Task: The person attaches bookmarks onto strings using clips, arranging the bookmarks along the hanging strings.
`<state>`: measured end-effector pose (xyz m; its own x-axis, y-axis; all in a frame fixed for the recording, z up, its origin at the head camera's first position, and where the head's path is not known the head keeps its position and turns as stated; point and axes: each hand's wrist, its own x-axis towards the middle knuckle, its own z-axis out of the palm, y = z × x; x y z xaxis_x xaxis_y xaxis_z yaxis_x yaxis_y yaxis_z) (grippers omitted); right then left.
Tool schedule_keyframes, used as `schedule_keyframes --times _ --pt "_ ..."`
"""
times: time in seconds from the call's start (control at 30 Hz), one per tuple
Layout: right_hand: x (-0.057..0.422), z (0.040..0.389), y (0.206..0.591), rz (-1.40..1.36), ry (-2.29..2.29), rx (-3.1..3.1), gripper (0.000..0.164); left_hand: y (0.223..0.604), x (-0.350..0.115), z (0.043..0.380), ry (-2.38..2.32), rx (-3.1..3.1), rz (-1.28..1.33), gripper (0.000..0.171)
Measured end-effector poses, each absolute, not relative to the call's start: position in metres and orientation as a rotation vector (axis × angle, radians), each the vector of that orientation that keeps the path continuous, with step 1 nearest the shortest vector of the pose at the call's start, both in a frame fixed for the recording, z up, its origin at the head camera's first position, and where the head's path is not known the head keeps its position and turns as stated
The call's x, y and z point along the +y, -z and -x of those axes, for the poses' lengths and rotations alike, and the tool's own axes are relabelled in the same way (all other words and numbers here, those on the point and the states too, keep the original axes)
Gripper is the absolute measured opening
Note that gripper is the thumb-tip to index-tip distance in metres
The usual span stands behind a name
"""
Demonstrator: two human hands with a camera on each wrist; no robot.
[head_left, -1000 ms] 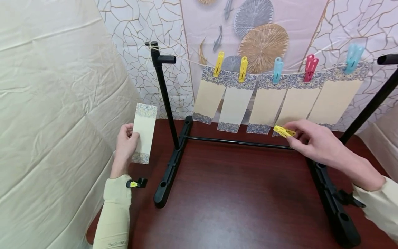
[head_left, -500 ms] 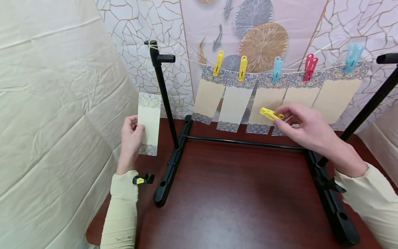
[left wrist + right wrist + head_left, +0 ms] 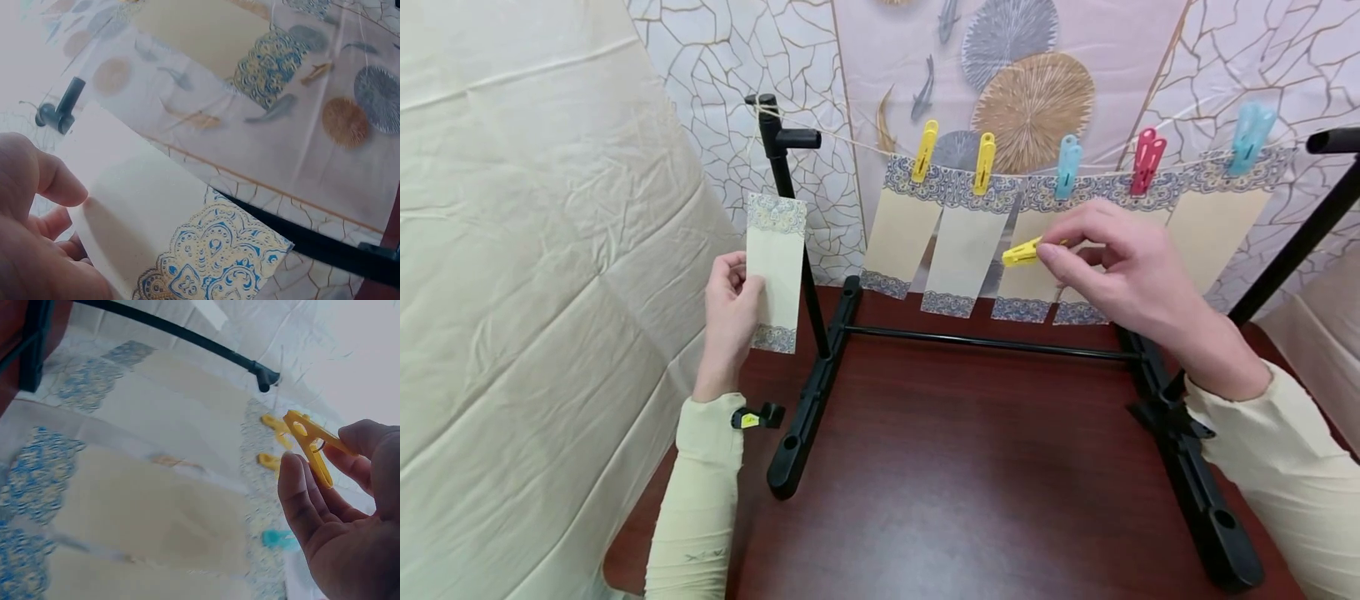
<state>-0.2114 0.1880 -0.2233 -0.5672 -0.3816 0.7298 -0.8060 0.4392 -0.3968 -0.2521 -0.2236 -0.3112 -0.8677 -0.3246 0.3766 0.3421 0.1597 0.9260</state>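
My left hand (image 3: 732, 312) pinches a cream paper card (image 3: 777, 279) by its left edge, thumb on the front; blue-and-gold lace patterns band its top and bottom. The card stands upright, overlapping the left black post in the head view. My right hand (image 3: 1120, 279) holds a yellow clothespin (image 3: 310, 447) between thumb and fingers, in front of the hanging cards. Several similar cards (image 3: 964, 250) hang from a string (image 3: 857, 143), fixed by yellow clothespins (image 3: 985, 164), a light blue clothespin (image 3: 1067, 167), red clothespins (image 3: 1146, 162) and more light blue ones at the right.
A black stand with a left post (image 3: 784, 171), a right post (image 3: 1300, 237), long feet (image 3: 805, 425) and a low crossbar (image 3: 985, 340) stands on the dark red table (image 3: 970, 467). Patterned cloth (image 3: 700, 50) hangs behind, and cream fabric (image 3: 550, 292) hangs at the left.
My left hand has lifted the card up and to the right, towards the left post. My right hand has moved up and left with the yellow clothespin. The hanging cards stay put.
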Motion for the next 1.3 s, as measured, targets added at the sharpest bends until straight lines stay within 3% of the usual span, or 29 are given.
schedule_keyframes --times 0.37,0.83,1.3 --pt "0.156 0.216 0.189 -1.052 -1.086 -2.029 0.014 0.298 -0.207 0.256 1.750 -1.912 0.120 0.026" --pt "0.124 0.228 0.160 -1.168 -0.737 -1.955 0.008 0.279 -0.185 0.263 1.717 -1.915 0.227 0.025" --pt "0.099 0.252 0.141 -1.189 -0.539 -1.877 0.012 0.269 -0.169 0.271 1.692 -1.932 0.263 0.023"
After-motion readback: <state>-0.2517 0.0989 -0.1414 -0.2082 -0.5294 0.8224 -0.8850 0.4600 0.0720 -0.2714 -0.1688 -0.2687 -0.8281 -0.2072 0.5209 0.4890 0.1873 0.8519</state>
